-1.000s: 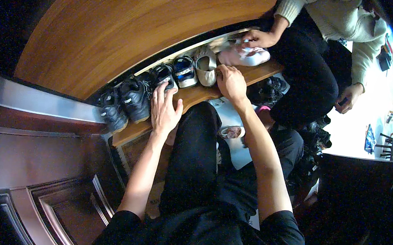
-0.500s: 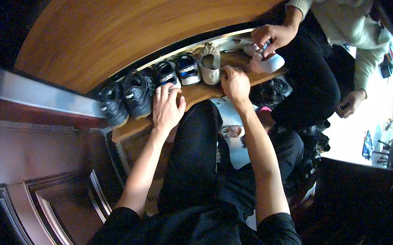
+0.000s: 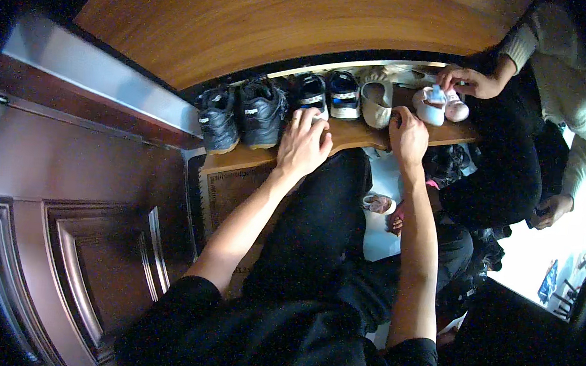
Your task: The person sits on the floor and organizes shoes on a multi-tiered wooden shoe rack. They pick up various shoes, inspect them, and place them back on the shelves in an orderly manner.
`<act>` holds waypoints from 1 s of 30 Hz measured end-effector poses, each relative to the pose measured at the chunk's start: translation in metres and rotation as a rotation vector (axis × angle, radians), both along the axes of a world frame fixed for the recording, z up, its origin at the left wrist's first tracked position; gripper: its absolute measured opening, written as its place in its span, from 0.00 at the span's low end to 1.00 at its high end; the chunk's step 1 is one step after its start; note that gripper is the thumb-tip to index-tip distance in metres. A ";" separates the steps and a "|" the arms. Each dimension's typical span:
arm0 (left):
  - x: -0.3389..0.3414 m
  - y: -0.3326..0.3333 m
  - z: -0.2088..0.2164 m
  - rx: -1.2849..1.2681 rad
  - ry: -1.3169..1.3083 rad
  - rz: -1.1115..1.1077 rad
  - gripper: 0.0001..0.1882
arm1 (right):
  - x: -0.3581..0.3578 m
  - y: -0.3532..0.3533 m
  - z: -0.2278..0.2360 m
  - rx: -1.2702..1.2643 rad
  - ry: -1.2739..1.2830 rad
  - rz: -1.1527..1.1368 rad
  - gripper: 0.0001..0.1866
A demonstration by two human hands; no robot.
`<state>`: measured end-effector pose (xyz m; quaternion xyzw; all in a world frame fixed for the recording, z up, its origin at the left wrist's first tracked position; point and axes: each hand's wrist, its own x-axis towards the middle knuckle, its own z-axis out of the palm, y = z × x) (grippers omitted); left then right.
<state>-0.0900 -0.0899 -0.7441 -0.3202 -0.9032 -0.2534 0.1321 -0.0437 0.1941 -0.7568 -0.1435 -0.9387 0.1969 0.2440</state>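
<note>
My left hand (image 3: 304, 145) is open, its fingertips at the heel of a dark shoe with white and blue parts (image 3: 311, 92). A similar dark blue-and-white shoe (image 3: 344, 97) stands to its right. Beside the beige slip-on shoe (image 3: 377, 102), my right hand (image 3: 408, 135) is curled closed over the shelf's front; whatever its fingers may hold is hidden. Farther right, a small white shoe (image 3: 429, 107) and a pinkish one (image 3: 456, 107) stand side by side, with another person's hand (image 3: 473, 82) at them. Two black sneakers (image 3: 260, 113) fill the left end.
All the shoes stand on a low wooden shelf (image 3: 351, 134) under a broad wooden panel (image 3: 304, 20). A brown panelled door (image 3: 97, 264) is at my left. The other person's dark-clad leg (image 3: 513, 151) and dark bags (image 3: 447, 163) are on the right. A patterned slipper (image 3: 378, 203) lies below.
My view has swung, so the shelf sits farther right. The other person's white shoe, held tilted before, now stands on the shelf beside the pinkish one. My hands remain by the same shoes.
</note>
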 end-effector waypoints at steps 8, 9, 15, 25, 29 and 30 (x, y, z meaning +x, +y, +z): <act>0.000 -0.003 0.000 0.000 0.007 0.002 0.09 | -0.001 -0.003 -0.001 0.009 0.040 0.002 0.07; 0.000 -0.002 0.000 0.001 0.000 0.001 0.09 | -0.001 -0.002 -0.001 0.009 0.032 -0.006 0.07; 0.001 -0.002 0.000 0.004 -0.023 0.011 0.08 | -0.001 0.000 -0.002 -0.002 0.066 0.030 0.08; 0.000 0.002 -0.001 -0.016 0.023 -0.001 0.09 | -0.002 0.004 -0.018 0.231 0.313 -0.011 0.10; 0.000 -0.001 -0.001 -0.027 0.024 -0.004 0.11 | 0.001 0.000 -0.013 0.032 -0.023 -0.064 0.13; -0.001 -0.003 -0.002 -0.041 0.050 -0.002 0.10 | 0.000 -0.002 -0.008 0.015 0.063 0.006 0.11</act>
